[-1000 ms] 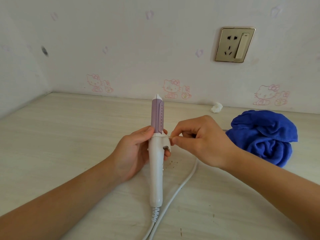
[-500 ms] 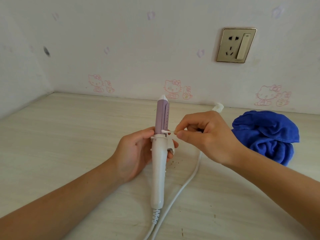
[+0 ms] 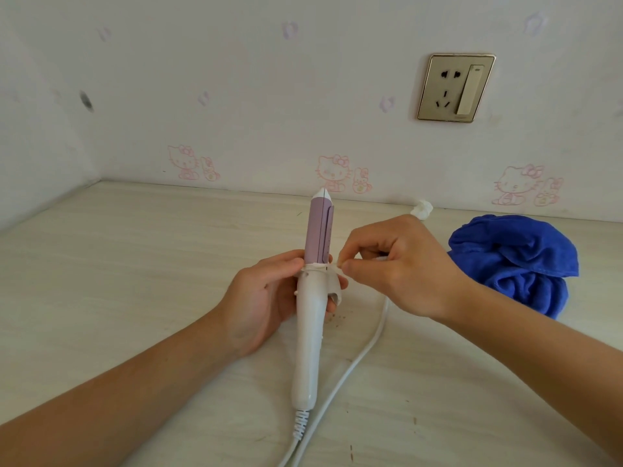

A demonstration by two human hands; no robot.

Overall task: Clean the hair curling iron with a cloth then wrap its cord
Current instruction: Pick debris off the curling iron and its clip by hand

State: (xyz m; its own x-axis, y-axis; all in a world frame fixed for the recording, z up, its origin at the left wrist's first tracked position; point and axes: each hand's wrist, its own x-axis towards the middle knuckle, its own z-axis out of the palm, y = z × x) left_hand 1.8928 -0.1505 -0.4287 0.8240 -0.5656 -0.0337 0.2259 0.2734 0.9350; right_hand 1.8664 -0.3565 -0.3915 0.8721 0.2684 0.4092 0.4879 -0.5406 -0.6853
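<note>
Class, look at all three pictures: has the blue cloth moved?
No. The blue cloth lies in the same spot, below and right of the wall socket.

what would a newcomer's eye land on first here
The curling iron, purple barrel up, is held mid-table by the left hand, while the right hand pinches a small white piece at its collar. A crumpled blue cloth lies untouched to the right, below a wall socket.
</note>
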